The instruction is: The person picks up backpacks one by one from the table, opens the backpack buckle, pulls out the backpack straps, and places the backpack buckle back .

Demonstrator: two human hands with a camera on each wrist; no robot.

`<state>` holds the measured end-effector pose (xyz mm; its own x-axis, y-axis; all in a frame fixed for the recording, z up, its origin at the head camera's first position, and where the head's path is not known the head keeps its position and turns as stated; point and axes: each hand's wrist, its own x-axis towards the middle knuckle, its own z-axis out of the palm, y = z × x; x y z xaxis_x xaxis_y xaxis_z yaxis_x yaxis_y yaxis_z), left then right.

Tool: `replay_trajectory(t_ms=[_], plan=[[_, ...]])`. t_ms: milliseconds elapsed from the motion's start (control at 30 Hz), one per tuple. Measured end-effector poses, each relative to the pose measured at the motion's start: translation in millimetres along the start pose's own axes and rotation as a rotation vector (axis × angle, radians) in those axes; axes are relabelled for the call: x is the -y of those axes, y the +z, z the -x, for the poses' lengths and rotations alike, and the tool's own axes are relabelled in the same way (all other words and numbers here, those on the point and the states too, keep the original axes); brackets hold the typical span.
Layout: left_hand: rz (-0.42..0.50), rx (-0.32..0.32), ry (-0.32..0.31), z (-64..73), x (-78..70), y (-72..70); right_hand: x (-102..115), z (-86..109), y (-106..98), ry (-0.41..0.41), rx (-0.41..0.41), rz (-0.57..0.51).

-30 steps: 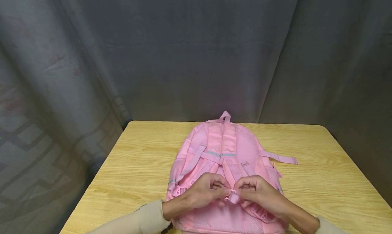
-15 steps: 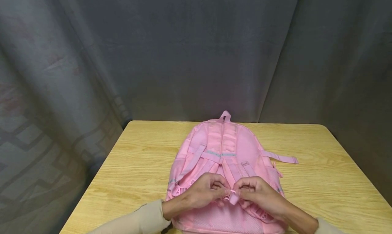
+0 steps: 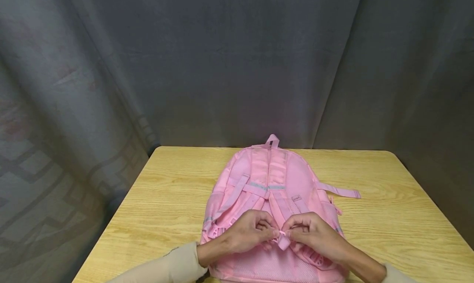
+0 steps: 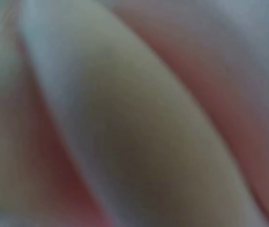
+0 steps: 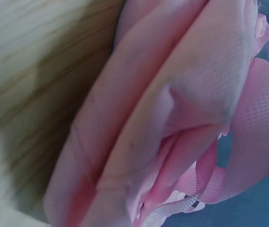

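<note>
A pink backpack [image 3: 240, 163] lies on the table with its shoulder straps facing up. Over its lower middle, the fingertips of my left hand [image 3: 249, 232] and right hand [image 3: 316, 236] almost meet. Between them they pinch a small pink buckle piece, with a short pink webbing strap [image 3: 284, 242] hanging below it. Fingertips hide most of the buckle, so its state is unclear. In the right wrist view, the backpack's folded side [image 5: 134, 118] fills the middle, and a wide pink webbing strap [image 5: 257, 109] curves at the right. The left wrist view is too blurred to read.
The wooden table [image 3: 166, 184] extends on both sides of the backpack. A loose strap [image 3: 340, 191] sticks out to the right, and a top loop handle [image 3: 273, 141] points to the back. Grey curtains [image 3: 237, 69] hang behind and beside the table.
Both hands stay in nearly the same place at the buckle. The short strap end beneath the fingers has shifted very slightly; the backpack has not moved.
</note>
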<state>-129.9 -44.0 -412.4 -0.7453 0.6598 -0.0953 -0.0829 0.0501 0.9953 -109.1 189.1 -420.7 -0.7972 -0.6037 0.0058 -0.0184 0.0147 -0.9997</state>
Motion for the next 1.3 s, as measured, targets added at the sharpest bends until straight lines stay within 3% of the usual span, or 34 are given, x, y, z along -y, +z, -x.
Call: replay_trajectory(t_ms=[200,367,867,1133,1300], plan=[[0.011,-0.007,-0.008,-1.2,0.0,-0.6,0.7,-0.3,2.4,0.070,-0.049,-0.060],[0.006,0.000,-0.011,-0.9,0.1,-0.4,1.0,0.1,2.6,0.082,-0.049,-0.088],[0.008,-0.020,-0.040,-0.8,-1.2,0.0,4.9,-0.8,2.9,0.035,-0.050,0.069],[-0.078,-0.048,0.006,-1.1,1.9,-2.5,16.3,-1.8,0.1,0.148,-0.064,0.146],[-0.257,-0.092,0.111,-1.0,4.5,-1.6,23.4,-3.6,1.9,0.191,-0.057,0.224]])
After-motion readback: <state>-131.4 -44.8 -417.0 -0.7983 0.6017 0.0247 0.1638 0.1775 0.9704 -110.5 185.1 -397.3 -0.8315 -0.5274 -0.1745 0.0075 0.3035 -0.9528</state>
